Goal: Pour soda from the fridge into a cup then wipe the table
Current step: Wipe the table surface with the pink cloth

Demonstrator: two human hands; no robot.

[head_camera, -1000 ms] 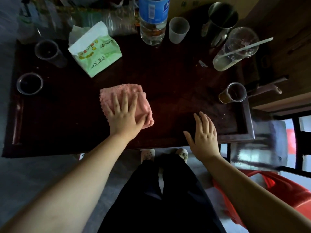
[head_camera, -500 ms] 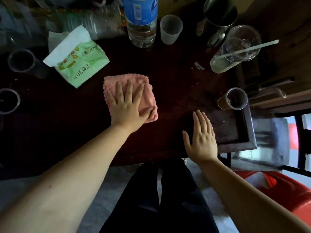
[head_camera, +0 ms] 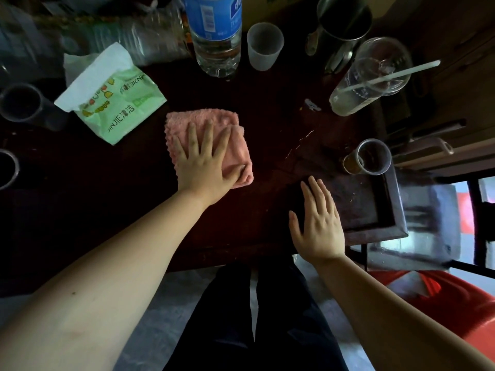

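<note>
A folded pink cloth (head_camera: 203, 121) lies on the dark wooden table (head_camera: 112, 210), near its middle. My left hand (head_camera: 206, 163) presses flat on the cloth with fingers spread and the thumb curled round its right edge. My right hand (head_camera: 318, 223) rests flat on the table near the front edge, fingers apart, holding nothing. A small clear cup (head_camera: 368, 158) with a little brown drink stands to the right, beyond my right hand. A wet streak (head_camera: 302, 141) glints on the wood between cloth and cup.
A green tissue pack (head_camera: 115, 103) lies left of the cloth. A blue-labelled water bottle (head_camera: 215, 36), a frosted cup (head_camera: 263, 46), a metal mug (head_camera: 342, 20) and a tall plastic cup with a straw (head_camera: 367, 79) stand along the back. Dark cups (head_camera: 22, 103) sit far left.
My left hand has slid the pink cloth away from me and a little to the right across the table. My right hand has stayed flat near the front edge.
</note>
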